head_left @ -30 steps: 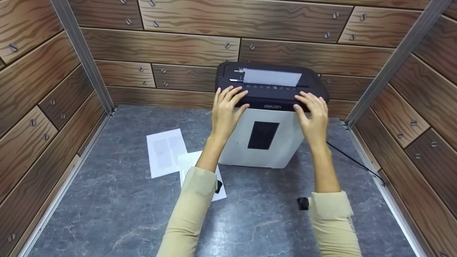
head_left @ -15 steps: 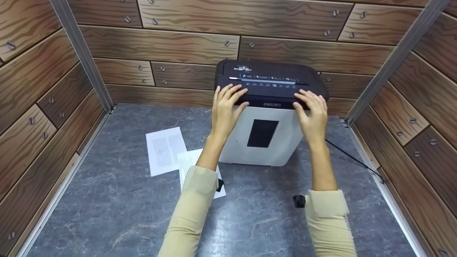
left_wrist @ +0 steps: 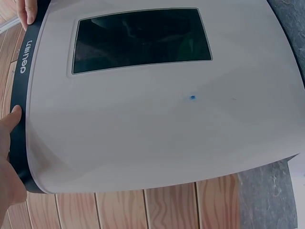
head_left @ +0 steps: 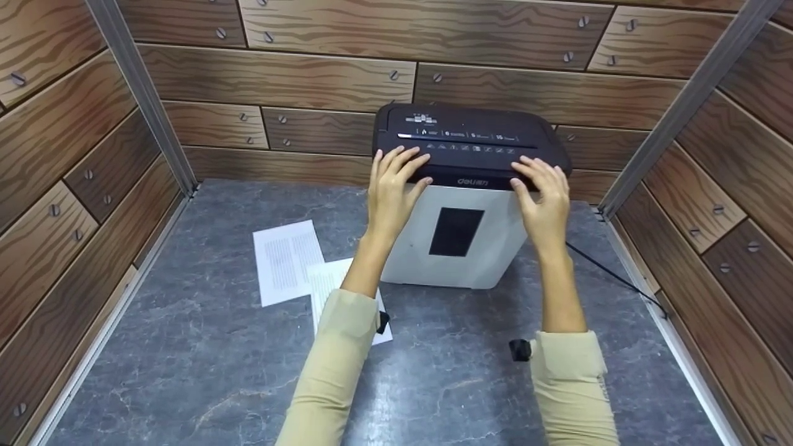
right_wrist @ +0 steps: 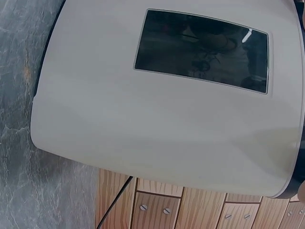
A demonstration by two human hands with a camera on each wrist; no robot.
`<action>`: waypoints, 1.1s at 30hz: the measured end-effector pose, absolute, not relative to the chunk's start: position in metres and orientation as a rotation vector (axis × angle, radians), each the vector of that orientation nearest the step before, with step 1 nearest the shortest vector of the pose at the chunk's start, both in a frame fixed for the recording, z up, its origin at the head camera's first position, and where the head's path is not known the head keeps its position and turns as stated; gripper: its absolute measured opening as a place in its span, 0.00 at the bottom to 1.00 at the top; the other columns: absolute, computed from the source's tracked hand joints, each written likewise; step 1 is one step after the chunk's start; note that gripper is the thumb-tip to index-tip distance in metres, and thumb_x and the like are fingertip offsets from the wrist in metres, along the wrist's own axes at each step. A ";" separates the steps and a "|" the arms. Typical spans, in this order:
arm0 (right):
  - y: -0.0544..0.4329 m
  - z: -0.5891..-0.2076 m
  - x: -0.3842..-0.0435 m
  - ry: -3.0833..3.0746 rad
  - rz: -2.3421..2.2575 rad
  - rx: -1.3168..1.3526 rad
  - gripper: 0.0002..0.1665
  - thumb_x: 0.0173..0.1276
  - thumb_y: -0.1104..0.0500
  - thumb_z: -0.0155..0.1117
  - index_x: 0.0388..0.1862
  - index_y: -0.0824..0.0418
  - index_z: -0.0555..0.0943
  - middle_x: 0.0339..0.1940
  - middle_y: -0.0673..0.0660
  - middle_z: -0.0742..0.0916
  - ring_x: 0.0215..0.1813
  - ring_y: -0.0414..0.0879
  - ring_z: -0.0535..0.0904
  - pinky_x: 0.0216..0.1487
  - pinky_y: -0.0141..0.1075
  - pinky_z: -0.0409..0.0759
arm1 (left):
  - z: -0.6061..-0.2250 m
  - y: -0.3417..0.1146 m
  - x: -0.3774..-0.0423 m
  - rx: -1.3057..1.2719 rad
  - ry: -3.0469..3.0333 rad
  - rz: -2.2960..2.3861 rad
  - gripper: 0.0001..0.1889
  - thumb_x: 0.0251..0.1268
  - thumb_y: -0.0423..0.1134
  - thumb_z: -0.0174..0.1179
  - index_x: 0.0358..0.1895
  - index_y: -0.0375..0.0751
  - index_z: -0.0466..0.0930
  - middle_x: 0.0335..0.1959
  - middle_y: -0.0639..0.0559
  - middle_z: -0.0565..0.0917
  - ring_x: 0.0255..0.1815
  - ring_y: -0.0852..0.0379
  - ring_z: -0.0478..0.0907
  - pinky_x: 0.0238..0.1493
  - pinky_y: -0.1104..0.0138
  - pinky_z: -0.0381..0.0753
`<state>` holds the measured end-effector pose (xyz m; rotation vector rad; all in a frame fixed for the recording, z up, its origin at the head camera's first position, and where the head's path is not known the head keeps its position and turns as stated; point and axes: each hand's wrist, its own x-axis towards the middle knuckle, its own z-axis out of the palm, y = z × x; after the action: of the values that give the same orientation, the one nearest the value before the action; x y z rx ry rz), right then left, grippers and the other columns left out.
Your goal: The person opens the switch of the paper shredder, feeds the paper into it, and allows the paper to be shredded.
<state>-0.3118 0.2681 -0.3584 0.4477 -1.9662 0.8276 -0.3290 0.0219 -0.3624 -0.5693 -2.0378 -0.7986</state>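
Note:
A paper shredder (head_left: pixel 403 248) with a pale grey body, a black top and a dark front window stands upright at the back. My left hand (head_left: pixel 390 192) grips the left part of its black top, fingers bent over the edge and thumb on the front strip. At the right part, my right hand (head_left: pixel 545 198) holds the same edge in a similar way. The feed slot (head_left: pixel 471 141) runs across the top between them, and no paper shows in it. In the left wrist view, the left thumb (left_wrist: pixel 14 117) touches the black strip.
Two printed sheets lie on the grey marbled floor to the left: one sheet (head_left: pixel 286 263) fully in sight, the other sheet (head_left: pixel 328 279) partly under the left forearm. A black cord (head_left: pixel 613 279) runs from the shredder to the right wall. Wood-patterned panels (head_left: pixel 279 74) enclose the space.
A white sheet stood out of the slot a second ago, was a thin strip half a second ago, and has now sunk out of sight. Both hands stay in place.

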 end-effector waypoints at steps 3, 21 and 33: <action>0.268 -0.358 -0.312 -1.963 0.824 0.453 0.12 0.61 0.63 0.64 0.45 0.64 0.83 0.50 0.57 0.82 0.58 0.50 0.72 0.67 0.41 0.51 | -0.362 0.022 -0.329 -0.569 -2.035 -0.803 0.18 0.55 0.45 0.64 0.50 0.45 0.81 0.53 0.53 0.78 0.61 0.54 0.65 0.69 0.62 0.43; 0.267 -0.359 -0.314 -1.956 0.836 0.444 0.12 0.61 0.64 0.64 0.44 0.64 0.83 0.50 0.56 0.83 0.58 0.49 0.72 0.67 0.40 0.51 | -0.362 0.022 -0.329 -0.556 -2.066 -0.795 0.19 0.56 0.46 0.63 0.51 0.45 0.80 0.54 0.53 0.77 0.62 0.55 0.64 0.69 0.63 0.41; 0.268 -0.359 -0.314 -1.957 0.838 0.441 0.12 0.61 0.64 0.64 0.44 0.63 0.83 0.50 0.56 0.83 0.58 0.50 0.72 0.67 0.40 0.51 | -0.362 0.022 -0.327 -0.564 -2.060 -0.790 0.19 0.57 0.46 0.62 0.52 0.45 0.80 0.54 0.53 0.77 0.62 0.54 0.64 0.69 0.62 0.42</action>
<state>-0.3135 0.2681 -0.3593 0.4411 -1.9574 0.8376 -0.3274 0.0224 -0.3620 -0.5644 -2.0604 -0.7898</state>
